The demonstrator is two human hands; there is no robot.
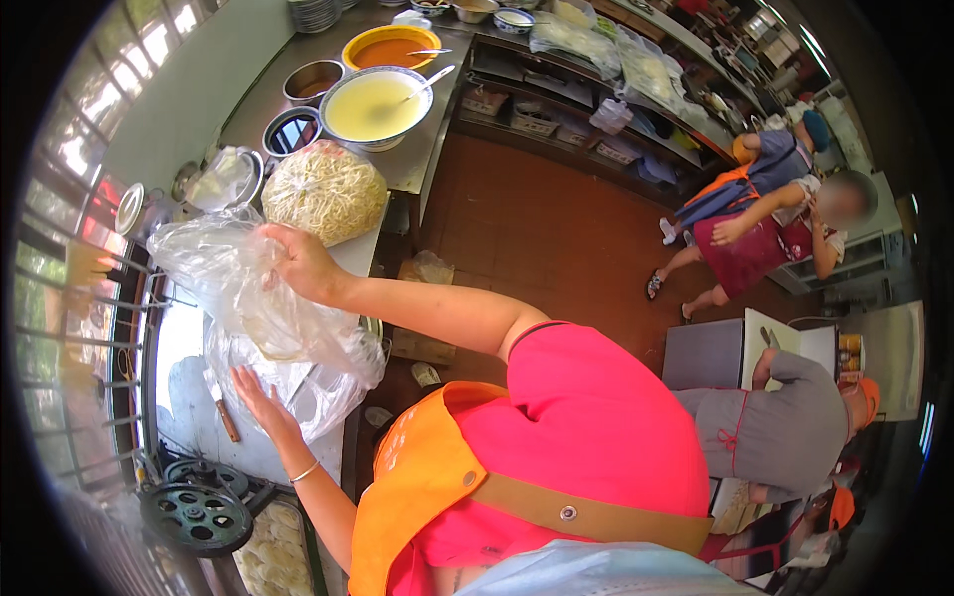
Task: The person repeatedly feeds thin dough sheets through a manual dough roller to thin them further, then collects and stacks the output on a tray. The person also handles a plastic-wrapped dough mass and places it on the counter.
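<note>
My right hand (302, 264) is closed on the gathered top of a clear plastic bag (261, 298), which hangs over the steel worktop. My left hand (264, 406), with a bangle on the wrist, has its fingers apart beside the bag's lower folds; whether it touches them I cannot tell. A knife or scraper with a wooden handle (226, 422) lies on the worktop near my left hand. Just beyond my right hand sits a full clear bag of noodle-like strands or sprouts (324, 190). The bag's contents, if any, are hidden by creases.
Bowls of yellow liquid (373, 104), dark liquid (291, 132) and orange sauce (391, 51) stand farther along the counter. A machine with a flywheel (197, 514) is beside a tray of pale dough pieces (274, 551). Several people are at the right, one holding a knife (770, 339). Barred windows line the left.
</note>
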